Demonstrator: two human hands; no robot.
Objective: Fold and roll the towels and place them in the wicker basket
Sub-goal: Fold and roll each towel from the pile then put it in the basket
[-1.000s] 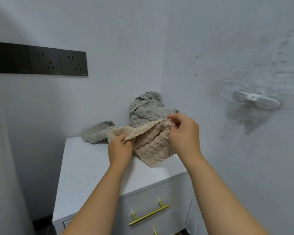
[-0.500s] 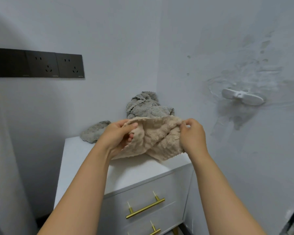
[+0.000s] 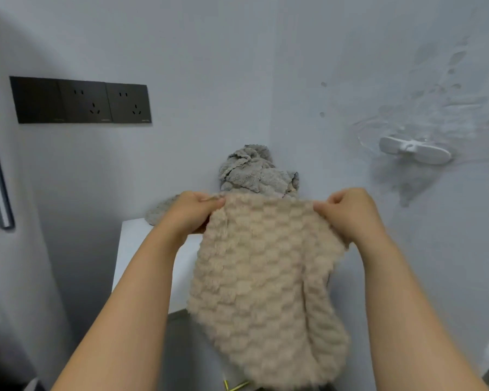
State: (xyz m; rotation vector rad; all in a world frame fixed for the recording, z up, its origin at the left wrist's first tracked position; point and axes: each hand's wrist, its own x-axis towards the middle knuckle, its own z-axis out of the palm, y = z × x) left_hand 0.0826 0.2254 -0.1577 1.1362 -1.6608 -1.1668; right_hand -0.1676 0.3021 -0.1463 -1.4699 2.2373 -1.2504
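Held a beige towel up in mid-air by its top edge. Pinched the corner at 10 o'clock with the left hand, and the corner at 2 o'clock with the right hand, both with curled fingers. Hung toward 6 o'clock, in front of a white cabinet. Just beyond at 12 o'clock, heaped on the cabinet: grey towels. On the walls: black sockets at 10 o'clock, white hook at 2 o'clock.

Left hand and right hand pinch the hanging beige towel's top corners.
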